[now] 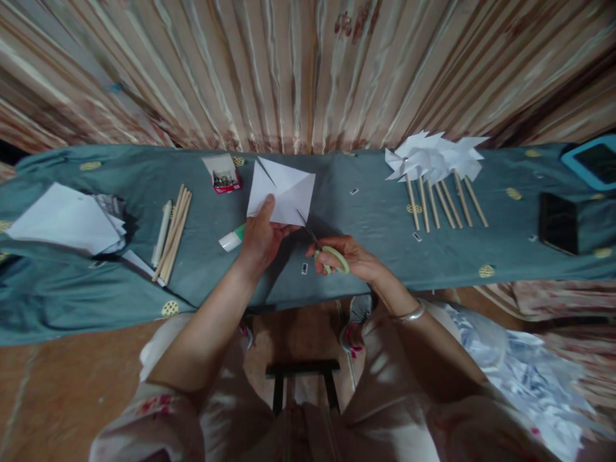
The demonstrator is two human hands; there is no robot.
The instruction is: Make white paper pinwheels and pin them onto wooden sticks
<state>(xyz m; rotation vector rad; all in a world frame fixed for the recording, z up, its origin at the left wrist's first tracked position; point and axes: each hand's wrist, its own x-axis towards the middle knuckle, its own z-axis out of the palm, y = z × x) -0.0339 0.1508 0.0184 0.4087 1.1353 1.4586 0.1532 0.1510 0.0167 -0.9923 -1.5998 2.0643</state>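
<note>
A square sheet of white paper (290, 190) is pinched in my left hand (262, 237), thumb on top and fingers beneath its near edge. Creases run across the sheet, and a slit is open near its far left corner. My right hand (349, 256) grips a pair of scissors (337, 256) by the light green handles. The blades reach into the paper from its near right corner. Just left of my left hand lies a white and green tube (231, 240), partly hidden by that hand. Behind it stands an open red box (227, 186) of small metal pieces.
White paper pinwheels (433, 159) on wooden sticks lie at the right, beside a dark phone (558, 223) and a blue-framed tablet (594, 163). On the left are loose wooden sticks (176, 237) and a stack of white paper (62, 218). A green cloth (375, 224) covers the table.
</note>
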